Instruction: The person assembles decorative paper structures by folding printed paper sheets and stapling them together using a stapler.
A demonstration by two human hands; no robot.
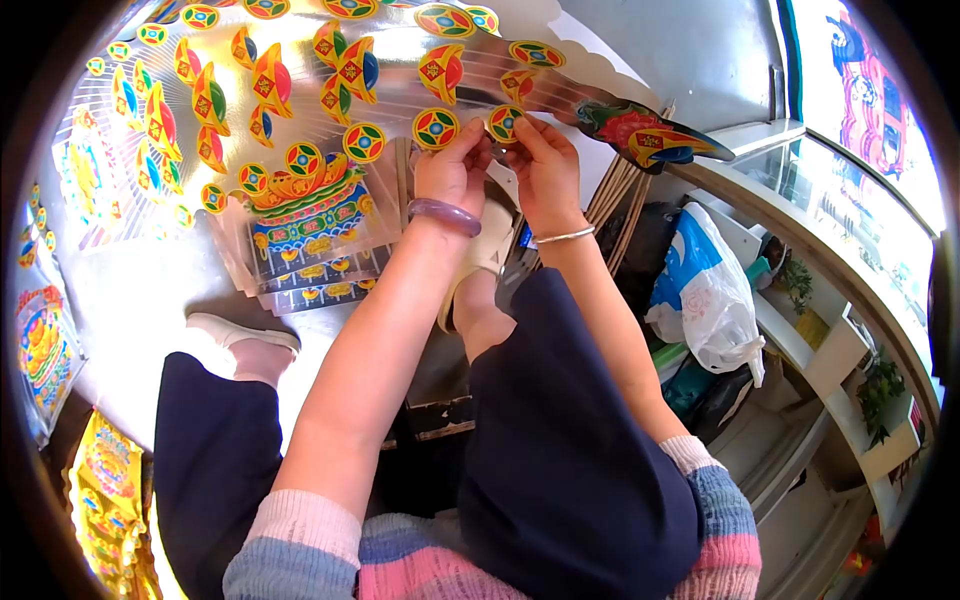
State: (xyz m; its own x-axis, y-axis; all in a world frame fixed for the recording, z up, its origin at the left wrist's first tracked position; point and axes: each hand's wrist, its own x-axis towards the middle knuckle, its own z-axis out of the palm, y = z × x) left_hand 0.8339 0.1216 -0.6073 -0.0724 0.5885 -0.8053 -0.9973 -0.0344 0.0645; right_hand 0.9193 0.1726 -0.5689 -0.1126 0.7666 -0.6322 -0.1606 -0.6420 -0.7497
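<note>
A large shiny foil sheet (225, 65) with printed round medallions and colourful curved motifs spreads across the top of the view. My left hand (455, 170), with a purple bangle (445, 215) at its wrist, pinches the sheet's near edge beside a round medallion (436, 128). Close by on the right, my right hand (548, 170) has thumb and fingers closed at another medallion (504, 123) on the same edge. A thin silver bangle (563, 236) circles that wrist. The fingertips of both hands nearly meet, and they partly hide what lies between them.
Below the sheet lie stacked printed sheets (315, 235). Thin sticks (618, 190) stand right of my hands, near a white and blue plastic bag (705, 290). A glass-topped counter (800, 200) with shelves runs along the right. Yellow printed material (108, 480) is at lower left.
</note>
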